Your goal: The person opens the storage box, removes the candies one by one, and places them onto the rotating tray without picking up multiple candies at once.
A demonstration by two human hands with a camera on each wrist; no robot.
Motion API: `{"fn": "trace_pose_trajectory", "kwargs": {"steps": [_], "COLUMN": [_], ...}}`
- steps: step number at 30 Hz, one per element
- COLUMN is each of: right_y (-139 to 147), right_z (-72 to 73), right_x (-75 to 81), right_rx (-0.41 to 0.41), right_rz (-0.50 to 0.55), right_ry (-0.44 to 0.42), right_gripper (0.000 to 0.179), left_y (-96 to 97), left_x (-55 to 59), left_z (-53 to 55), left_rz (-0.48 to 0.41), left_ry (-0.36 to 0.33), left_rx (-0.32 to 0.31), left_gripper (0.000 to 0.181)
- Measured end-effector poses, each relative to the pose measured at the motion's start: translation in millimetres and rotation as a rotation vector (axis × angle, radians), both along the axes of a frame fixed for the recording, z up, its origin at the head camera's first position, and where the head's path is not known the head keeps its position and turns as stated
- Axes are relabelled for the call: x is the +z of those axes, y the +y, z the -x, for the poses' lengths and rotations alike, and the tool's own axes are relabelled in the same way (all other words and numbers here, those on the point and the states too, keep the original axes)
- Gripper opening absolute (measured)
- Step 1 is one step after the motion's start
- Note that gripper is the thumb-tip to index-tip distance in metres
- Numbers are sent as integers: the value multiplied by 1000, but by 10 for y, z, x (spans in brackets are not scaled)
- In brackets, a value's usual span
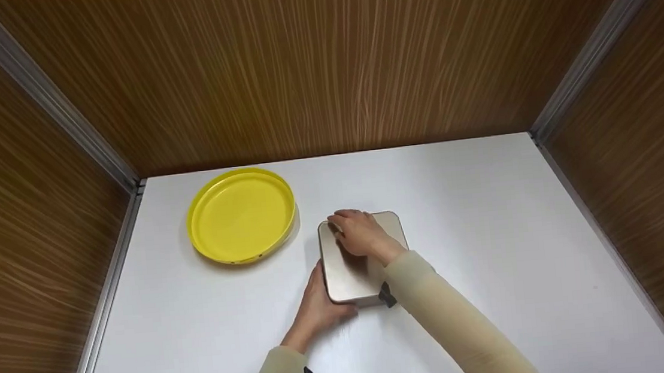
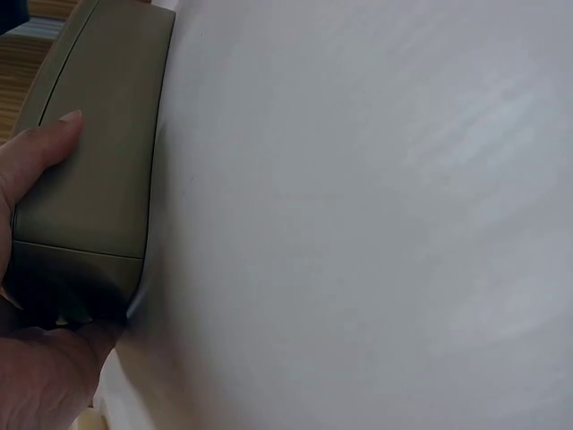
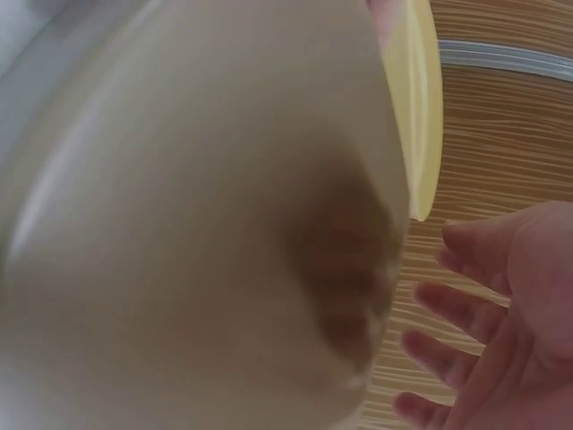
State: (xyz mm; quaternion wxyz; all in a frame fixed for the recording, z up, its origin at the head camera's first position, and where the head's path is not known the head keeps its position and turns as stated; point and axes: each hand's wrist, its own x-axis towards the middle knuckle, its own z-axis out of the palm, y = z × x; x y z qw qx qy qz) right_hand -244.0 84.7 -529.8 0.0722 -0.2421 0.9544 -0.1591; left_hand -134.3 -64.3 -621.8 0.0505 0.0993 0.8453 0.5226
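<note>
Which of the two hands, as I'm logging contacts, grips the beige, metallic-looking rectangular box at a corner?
The left hand: it wraps one corner of the box nearest the person, whereas the right hand is over its top.

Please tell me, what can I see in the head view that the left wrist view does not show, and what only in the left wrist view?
Only the head view shows the yellow dish and the right hand over the lid of the tin.

Only the left wrist view shows, close up, a thin dark line along the tin's side and a fingertip with its nail there.

Both show the tin, the left hand touching it, the white table and some wood-grain wall.
</note>
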Motion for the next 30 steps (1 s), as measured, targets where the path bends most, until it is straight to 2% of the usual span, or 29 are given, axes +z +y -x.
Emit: {"fn": "trace_pose_trajectory", "kwargs": {"steps": [7,16,21,26,30], "right_y": [-36,-33,-47,-73,-106], "right_z": [52,76,97,150,178], "right_x": [-102,-181,-210,-227,-233], "right_rx": [-50,-101,-125,-177,-234], "right_rz": [-74,-106,-78,2,40], "right_ry": [-67,-38,-53,-104,-164], "right_gripper": [47,45,44,35,26], "left_y": [37,75,107,139,157], "left_x": [-18,4,27,36,34], "left_z": [18,-9,-66,-115,-155], "left_rz": [-1,21,-3,-10,2], "left_ry": [25,14,24,23,-10], "left_rx": [-13,-18,-41,-53,-47], "left_gripper": [124,125,127,128,127]}}
